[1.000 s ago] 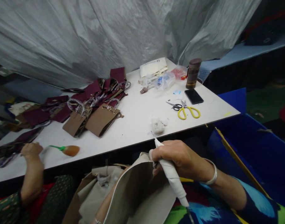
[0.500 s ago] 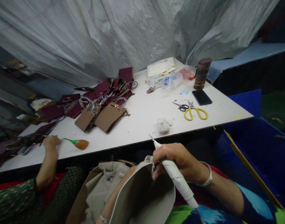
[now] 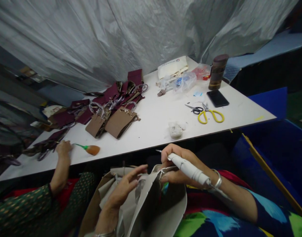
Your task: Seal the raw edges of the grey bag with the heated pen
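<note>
A light grey bag (image 3: pixel 174 204) stands open-mouthed in front of my body. My right hand (image 3: pixel 184 163) is closed round a thin pointed tool with a white wrapped handle (image 3: pixel 190 169), its metal tip pointing left over the table edge. The thumb of that hand lies inside the bag's mouth, at the rim. Beside the bag's left outer side is my left hand (image 3: pixel 122 189), fingers apart and slightly blurred. Clear plastic wrapping (image 3: pixel 140 186) shows between that hand and the bag; whether the fingers touch it I cannot tell.
On the white table (image 3: pixel 158 115) lie brown and maroon handbags (image 3: pixel 121 121), yellow-handled scissors (image 3: pixel 210 117), small black scissors (image 3: pixel 197 110), a phone (image 3: pixel 217 98), a bottle (image 3: pixel 218 72) and a white lump (image 3: pixel 175 130). A co-worker's hand (image 3: pixel 64 148) is near an orange glue bottle (image 3: pixel 92 150).
My left hand has come out from behind the bag to its left side, fingers spread. My right hand has turned the tool flatter and now meets the bag's rim.
</note>
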`<state>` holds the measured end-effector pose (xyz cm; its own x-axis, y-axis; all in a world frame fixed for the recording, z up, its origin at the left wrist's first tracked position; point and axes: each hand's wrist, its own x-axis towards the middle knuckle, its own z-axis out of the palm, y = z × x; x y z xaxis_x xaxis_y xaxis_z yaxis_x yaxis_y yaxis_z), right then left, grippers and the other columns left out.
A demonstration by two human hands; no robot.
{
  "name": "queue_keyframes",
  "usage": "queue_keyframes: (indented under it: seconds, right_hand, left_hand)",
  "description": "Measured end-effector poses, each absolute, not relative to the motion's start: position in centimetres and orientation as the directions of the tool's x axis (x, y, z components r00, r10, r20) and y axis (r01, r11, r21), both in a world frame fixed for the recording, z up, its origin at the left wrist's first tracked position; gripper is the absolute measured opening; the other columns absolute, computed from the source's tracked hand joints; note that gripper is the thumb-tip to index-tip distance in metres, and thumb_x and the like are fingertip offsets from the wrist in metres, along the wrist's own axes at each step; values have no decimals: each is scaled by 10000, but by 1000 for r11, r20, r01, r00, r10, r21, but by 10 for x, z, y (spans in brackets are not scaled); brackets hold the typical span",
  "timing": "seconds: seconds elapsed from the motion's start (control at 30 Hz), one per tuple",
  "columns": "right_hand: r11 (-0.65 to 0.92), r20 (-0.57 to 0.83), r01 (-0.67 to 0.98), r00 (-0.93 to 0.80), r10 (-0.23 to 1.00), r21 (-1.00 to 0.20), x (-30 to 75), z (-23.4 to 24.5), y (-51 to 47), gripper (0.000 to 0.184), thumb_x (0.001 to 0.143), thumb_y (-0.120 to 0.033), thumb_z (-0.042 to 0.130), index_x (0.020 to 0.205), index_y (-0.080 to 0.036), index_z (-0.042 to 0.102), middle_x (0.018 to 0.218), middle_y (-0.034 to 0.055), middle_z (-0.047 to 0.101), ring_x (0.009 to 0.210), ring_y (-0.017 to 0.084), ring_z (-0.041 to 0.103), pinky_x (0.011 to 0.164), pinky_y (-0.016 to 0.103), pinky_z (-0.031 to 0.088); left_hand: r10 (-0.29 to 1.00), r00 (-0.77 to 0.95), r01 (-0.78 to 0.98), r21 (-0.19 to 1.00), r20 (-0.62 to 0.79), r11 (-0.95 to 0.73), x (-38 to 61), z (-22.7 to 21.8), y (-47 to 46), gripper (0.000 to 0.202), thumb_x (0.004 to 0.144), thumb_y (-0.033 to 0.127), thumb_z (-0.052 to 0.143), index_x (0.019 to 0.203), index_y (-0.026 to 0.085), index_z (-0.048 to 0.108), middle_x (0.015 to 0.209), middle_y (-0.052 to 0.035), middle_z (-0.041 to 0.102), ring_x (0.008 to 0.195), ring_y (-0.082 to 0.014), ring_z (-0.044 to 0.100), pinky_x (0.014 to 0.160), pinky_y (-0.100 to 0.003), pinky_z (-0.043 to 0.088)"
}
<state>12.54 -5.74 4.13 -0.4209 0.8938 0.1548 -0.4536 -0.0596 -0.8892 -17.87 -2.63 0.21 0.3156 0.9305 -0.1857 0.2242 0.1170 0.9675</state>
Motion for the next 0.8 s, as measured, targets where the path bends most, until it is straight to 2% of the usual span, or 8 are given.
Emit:
queue_keyframes:
  seconds: [0.07,0.13,0.17,0.3,0.43,0.53,0.63,0.8]
  right_hand:
    - [-46,134,-420,-390,911,-906,123,38,-59,406,763,-155,861,1053,-194,580,899,-1,743,715,102,664,665,208,538]
    - [-3,135,-382,-334,933,-924,121,35,-61,372,758,-142,839,1019,-194,580,878,-9,730,705,107,657,659,219,545]
    - [24,143,-365,-304,942,-931,120,33,-61,351,763,-147,830,1005,-195,580,866,-13,720,694,108,651,652,225,547]
    - [109,173,-272,-224,959,-956,126,23,-65,267,814,-201,805,967,-200,587,830,-19,682,665,111,618,626,230,530]
    - [182,186,-45,-94,978,-982,139,18,-67,199,834,-160,759,940,-209,598,708,-69,584,590,81,496,555,184,428]
    - [189,188,77,-26,982,-979,146,18,-67,181,844,-166,745,949,-214,605,660,-87,538,557,77,457,525,181,387]
    - [167,172,150,22,985,-974,150,17,-65,170,858,-198,748,947,-212,604,673,-75,566,558,82,477,523,188,390]
    - [61,73,109,111,991,-992,154,6,-68,262,860,-259,799,995,-223,577,806,-27,684,633,110,585,586,209,485]
  left_hand:
    - [957,270,72,993,-107,91,-174,14,-22,596,793,611,811,1229,205,784,1341,-147,726,1233,-369,651,1061,-472,530]
    - [974,227,-94,995,-10,32,-157,30,-20,521,850,600,756,1204,220,796,1300,-141,750,1143,-330,698,1042,-456,536]
    - [964,264,-135,990,12,25,-146,38,-20,513,856,608,745,1184,218,805,1247,-144,771,1081,-322,721,1020,-457,546]
    - [846,529,-25,996,-59,86,-97,56,-21,713,807,748,714,1215,170,798,1187,-185,782,1047,-363,729,970,-453,551]
    - [716,676,182,981,-174,67,-67,55,-18,850,817,856,580,1231,144,785,1143,-171,784,1056,-366,702,936,-416,525]
    - [712,674,278,960,-196,1,-54,52,-13,623,846,663,722,1222,169,775,1146,-119,778,1083,-334,679,953,-372,494]
    - [751,612,310,949,-246,58,-39,48,-12,416,812,416,789,1143,165,777,1073,-89,779,1016,-290,674,903,-341,492]
    - [789,495,249,930,-363,271,-24,39,-16,372,760,368,811,1053,141,793,956,-89,777,879,-248,658,814,-325,501]
